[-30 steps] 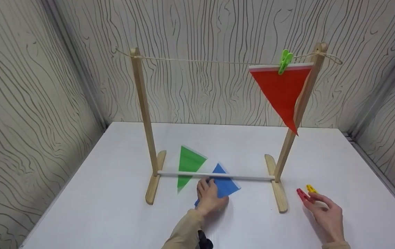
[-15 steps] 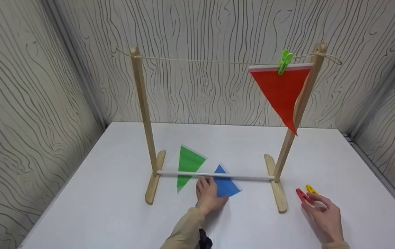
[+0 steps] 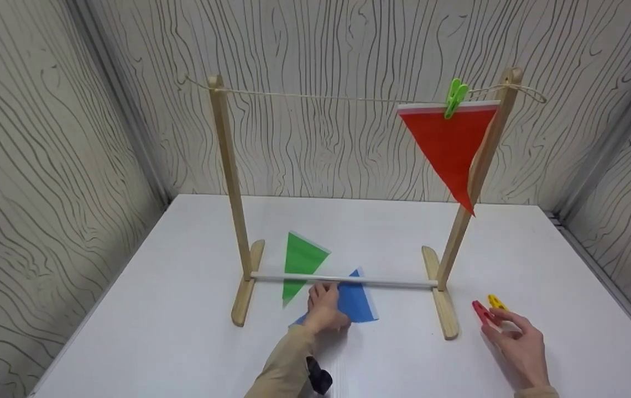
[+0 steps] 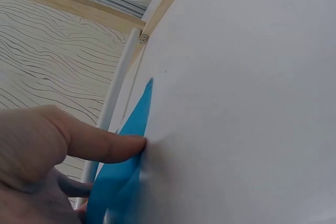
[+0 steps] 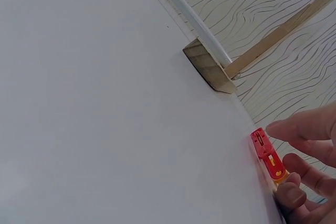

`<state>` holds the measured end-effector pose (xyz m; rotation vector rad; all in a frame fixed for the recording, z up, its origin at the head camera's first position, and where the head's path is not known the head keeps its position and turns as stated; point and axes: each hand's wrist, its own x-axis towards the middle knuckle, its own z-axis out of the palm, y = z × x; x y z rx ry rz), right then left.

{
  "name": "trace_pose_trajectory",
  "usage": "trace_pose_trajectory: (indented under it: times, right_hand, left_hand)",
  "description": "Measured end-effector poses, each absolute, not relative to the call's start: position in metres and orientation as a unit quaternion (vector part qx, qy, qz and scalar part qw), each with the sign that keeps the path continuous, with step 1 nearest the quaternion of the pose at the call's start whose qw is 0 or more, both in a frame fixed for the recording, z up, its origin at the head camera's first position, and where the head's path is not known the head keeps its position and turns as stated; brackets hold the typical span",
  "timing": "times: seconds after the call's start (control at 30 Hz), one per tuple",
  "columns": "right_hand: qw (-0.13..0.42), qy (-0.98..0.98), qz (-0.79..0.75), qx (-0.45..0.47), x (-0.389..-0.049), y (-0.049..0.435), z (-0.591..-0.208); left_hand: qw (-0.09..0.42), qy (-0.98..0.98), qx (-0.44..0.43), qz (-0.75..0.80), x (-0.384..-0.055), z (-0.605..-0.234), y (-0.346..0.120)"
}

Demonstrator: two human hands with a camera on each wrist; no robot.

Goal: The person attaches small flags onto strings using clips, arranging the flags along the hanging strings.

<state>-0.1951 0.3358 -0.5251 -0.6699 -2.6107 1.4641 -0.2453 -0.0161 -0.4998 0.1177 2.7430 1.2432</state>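
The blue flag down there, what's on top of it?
The left hand covers part of the blue pennant, and the white rod crosses in front near its far tip. The parts behind them are hidden.

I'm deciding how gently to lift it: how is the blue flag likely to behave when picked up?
It will probably be floppy: the blue flag bends at the left hand in the left wrist view. It's likely light, since one green clip holds up the similar-looking red flag. Looking thin, it may crumple if pushed.
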Motion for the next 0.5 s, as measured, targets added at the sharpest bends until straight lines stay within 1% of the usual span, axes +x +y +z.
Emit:
trace_pose_trajectory:
  times: [0.07,0.2,0.33,0.5]
  right_hand:
    - [0.031,-0.849,0.48,-0.219,-0.195,0.337,-0.524]
    - [0.022,-0.847,0.484,-0.221,-0.195,0.338,-0.522]
    - [0.026,-0.85,0.478,-0.222,-0.194,0.338,-0.523]
    - [0.059,-0.864,0.454,-0.207,-0.19,0.336,-0.525]
  left_hand:
    - [0.062,0.91,0.039,0.409,-0.246,-0.5,-0.015]
    - [0.035,0.916,0.038,0.398,-0.245,-0.504,-0.009]
    - [-0.016,0.935,0.04,0.353,-0.243,-0.509,-0.001]
    - [-0.091,0.96,0.044,0.262,-0.242,-0.514,0.006]
